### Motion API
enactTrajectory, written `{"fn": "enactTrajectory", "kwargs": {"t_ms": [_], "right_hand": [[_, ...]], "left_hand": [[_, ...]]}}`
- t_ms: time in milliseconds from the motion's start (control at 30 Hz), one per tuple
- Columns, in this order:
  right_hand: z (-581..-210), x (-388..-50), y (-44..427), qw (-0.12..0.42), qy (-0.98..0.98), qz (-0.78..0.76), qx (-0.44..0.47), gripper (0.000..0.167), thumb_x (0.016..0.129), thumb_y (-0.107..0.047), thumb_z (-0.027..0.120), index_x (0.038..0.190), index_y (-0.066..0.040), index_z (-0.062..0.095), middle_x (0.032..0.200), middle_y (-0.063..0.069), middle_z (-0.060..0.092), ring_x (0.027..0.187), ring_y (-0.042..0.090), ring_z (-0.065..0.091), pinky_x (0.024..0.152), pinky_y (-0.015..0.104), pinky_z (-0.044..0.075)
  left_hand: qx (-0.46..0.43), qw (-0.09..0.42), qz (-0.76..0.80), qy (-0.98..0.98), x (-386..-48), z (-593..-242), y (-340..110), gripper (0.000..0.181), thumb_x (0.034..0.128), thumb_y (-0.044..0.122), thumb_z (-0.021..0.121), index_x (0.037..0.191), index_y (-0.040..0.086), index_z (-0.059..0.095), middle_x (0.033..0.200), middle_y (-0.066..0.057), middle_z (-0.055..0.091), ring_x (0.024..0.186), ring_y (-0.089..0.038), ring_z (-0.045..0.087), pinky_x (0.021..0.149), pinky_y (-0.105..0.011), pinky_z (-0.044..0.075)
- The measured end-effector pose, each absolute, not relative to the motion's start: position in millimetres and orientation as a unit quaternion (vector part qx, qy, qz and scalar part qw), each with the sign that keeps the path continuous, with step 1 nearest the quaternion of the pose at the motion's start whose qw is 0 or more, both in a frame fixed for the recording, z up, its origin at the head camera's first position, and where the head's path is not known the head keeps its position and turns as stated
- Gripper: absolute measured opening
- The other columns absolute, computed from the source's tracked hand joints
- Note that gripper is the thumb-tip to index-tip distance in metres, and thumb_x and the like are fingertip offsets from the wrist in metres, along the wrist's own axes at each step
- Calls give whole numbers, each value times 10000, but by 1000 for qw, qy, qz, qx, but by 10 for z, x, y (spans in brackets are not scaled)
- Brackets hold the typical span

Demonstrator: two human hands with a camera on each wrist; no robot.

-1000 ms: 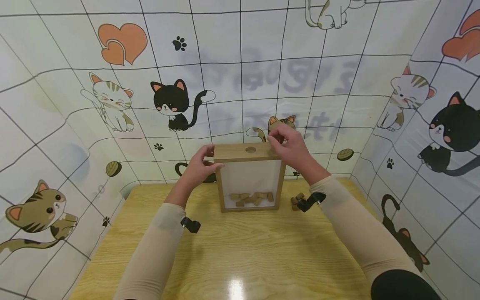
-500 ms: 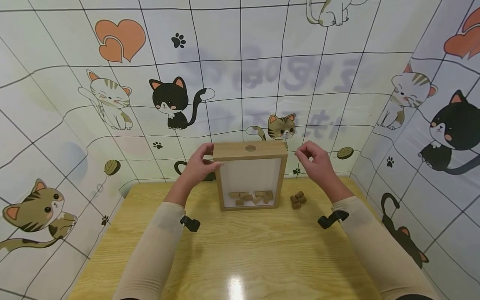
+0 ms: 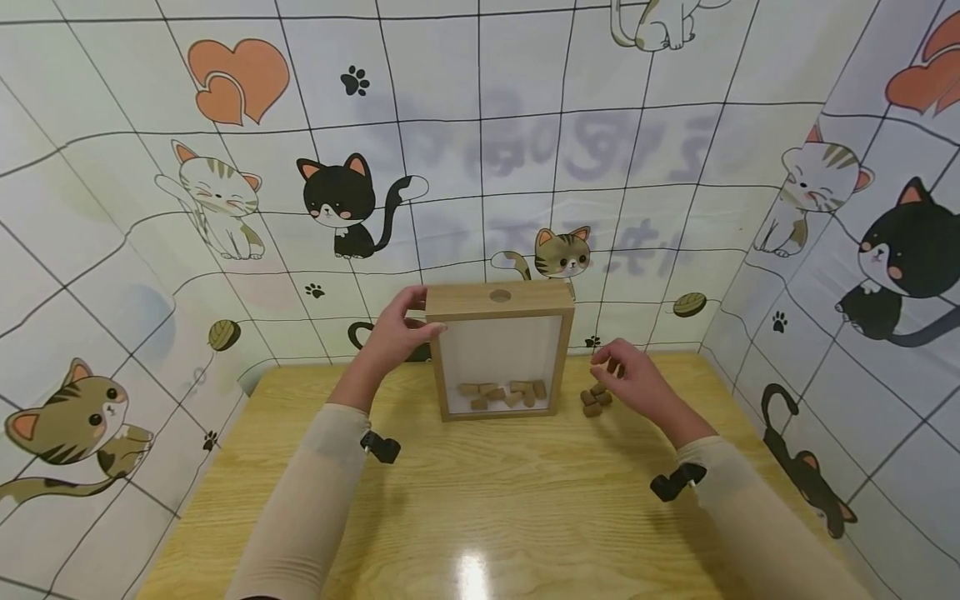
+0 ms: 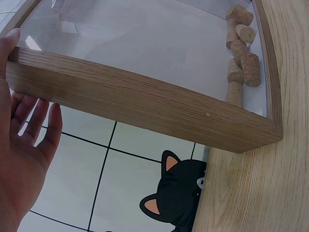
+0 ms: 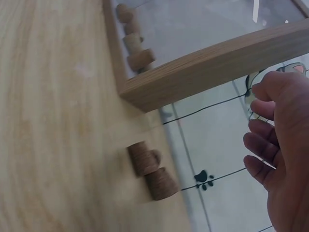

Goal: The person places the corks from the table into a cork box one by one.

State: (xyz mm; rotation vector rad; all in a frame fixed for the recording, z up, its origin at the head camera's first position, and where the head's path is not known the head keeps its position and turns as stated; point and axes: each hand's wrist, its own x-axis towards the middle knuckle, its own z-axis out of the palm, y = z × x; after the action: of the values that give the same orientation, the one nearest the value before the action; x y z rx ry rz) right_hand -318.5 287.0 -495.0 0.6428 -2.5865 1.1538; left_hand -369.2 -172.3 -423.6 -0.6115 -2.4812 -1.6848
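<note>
A wooden shadow box (image 3: pixel 499 300) with a clear front and a round hole in its top stands upright on the table. Several corks (image 4: pixel 251 67) lie along the bottom inside it. My left hand (image 3: pixel 396 332) holds the box's upper left corner, thumb at the front edge and fingers around the side and back. To the right of the box, a small pile of corks (image 3: pixel 592 404) lies on the table. Just above that pile is my right hand (image 3: pixel 633 379), apart from it, its fingers loosely bent; the right wrist view shows nothing between them.
The wood-grain table (image 3: pixel 480 492) ends at the back against a white gridded wall sheet (image 3: pixel 450 167) printed with cats. Similar sheets stand on the left and right sides.
My right hand has come away from the box top, moved right, then lowered toward the loose corks. My left hand has stayed on the box corner. Some corks inside lie differently.
</note>
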Motion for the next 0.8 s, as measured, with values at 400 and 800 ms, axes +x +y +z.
{"fn": "enactTrajectory", "kwargs": {"t_ms": [400,800], "right_hand": [[-5377,-3086,2939,76,-898,379,210,176,970,19,802,1122,18,713,1103,189,630,919,315,638,685,290,496],[-5684,-3064,2942,49,-910,362,196,165,983,-32,812,1127,-40,732,1072,90,604,983,247,602,873,413,543]], "left_hand": [[-195,33,-556,-808,-3692,-4219,-1723,755,993,277,858,1639,181,478,1476,-129,572,1231,-397,641,1043,-559,579],[-193,30,-554,-809,-3707,-4241,-1738,752,993,306,861,1634,193,485,1476,-122,571,1245,-399,628,1061,-568,564]]}}
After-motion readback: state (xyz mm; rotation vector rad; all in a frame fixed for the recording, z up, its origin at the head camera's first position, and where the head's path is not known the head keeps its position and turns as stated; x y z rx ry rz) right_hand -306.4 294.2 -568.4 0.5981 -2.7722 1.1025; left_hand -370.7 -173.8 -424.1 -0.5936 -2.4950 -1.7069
